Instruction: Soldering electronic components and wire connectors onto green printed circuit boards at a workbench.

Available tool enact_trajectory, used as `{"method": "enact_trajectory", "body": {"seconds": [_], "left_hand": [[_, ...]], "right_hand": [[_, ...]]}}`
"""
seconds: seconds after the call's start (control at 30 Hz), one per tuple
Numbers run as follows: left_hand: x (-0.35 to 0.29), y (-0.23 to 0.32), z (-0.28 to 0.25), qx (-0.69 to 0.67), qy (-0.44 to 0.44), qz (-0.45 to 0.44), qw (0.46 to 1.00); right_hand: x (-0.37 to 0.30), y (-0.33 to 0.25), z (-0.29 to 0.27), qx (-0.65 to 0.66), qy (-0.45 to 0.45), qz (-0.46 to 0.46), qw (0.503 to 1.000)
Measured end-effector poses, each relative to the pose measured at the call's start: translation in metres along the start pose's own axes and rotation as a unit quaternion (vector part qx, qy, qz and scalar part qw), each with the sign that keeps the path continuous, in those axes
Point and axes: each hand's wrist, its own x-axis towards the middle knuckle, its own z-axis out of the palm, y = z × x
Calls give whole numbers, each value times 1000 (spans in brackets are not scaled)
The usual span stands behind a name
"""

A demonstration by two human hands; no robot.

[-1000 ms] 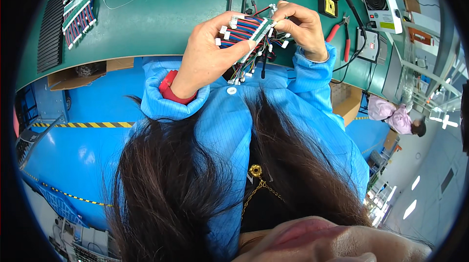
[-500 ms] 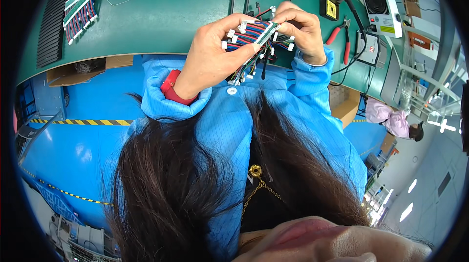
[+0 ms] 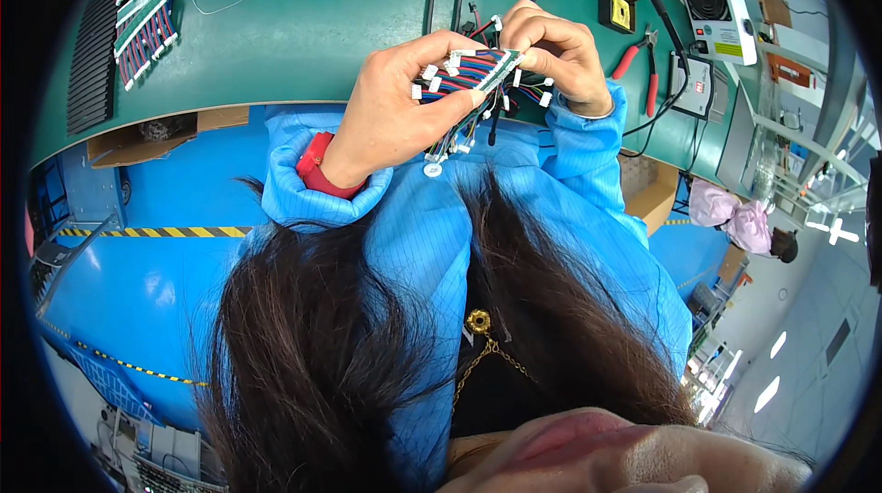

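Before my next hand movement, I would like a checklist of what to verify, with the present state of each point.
1. Left hand has hold of the wired green board: ok.
2. Right hand is at the board's upper right end: ok; exactly what it pinches: cannot tell.
3. Wires lie neatly apart: not ok, they overlap and hang in several directions.
4. White connectors are undamaged: cannot tell, too small.
5. Red-handled pliers lie clear of both hands: ok.
6. Red wristband is on the left wrist: ok.
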Motion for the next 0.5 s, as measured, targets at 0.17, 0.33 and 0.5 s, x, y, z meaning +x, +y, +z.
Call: {"method": "enact_trajectory", "body": {"seconds": [0.17,0.33,0.5], "left_hand": [[1,-3,-1,-1,-17,2,1000],[0,0,-4,15,-35,-20,999],[0,2,1,-37,13,-14,999]], "right_hand": [[-1,2,-2,11,-14,-27,999],[-2,8,2,19,4,-37,999],[-6,4,18,25,96,-21,995]]}}
